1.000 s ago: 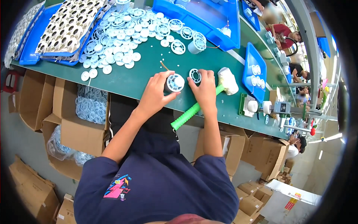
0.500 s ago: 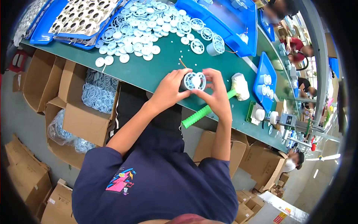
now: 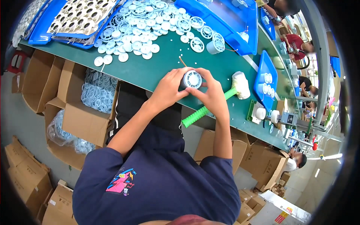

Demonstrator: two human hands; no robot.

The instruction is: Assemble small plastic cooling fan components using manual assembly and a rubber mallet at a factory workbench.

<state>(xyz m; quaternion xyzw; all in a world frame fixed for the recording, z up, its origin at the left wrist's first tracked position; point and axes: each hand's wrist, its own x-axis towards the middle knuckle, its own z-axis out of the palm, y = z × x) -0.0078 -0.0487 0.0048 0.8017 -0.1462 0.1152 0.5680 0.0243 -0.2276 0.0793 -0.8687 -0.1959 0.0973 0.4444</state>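
Note:
Between my hands, over the green table, is a light-blue round plastic housing (image 3: 192, 79) with a slotted ring cover on its top. My left hand (image 3: 169, 87) is wrapped round its left side. On the right, my right hand (image 3: 212, 93) has thumb and fingers against the housing's rim and cover. An orange wire (image 3: 182, 61) sticks up behind the left fingers. Close to my right hand lies a mallet (image 3: 195, 117) with a ribbed green handle; its head (image 3: 240, 85) is wrapped in whitish material. The underside of the housing is hidden by my fingers.
A heap of pale-blue discs and slotted rings (image 3: 146, 28) covers the table's far left, near a blue tray of dark-centred parts (image 3: 80, 18). Another housing (image 3: 215, 45) stands by a large blue bin (image 3: 225, 22). At right are a smaller blue tray (image 3: 267, 71) and a clamp-like fixture (image 3: 275, 116).
The slotted ring cover, held tilted toward the right in my right fingers before, now sits on the housing. My right hand has closed in to the left around it.

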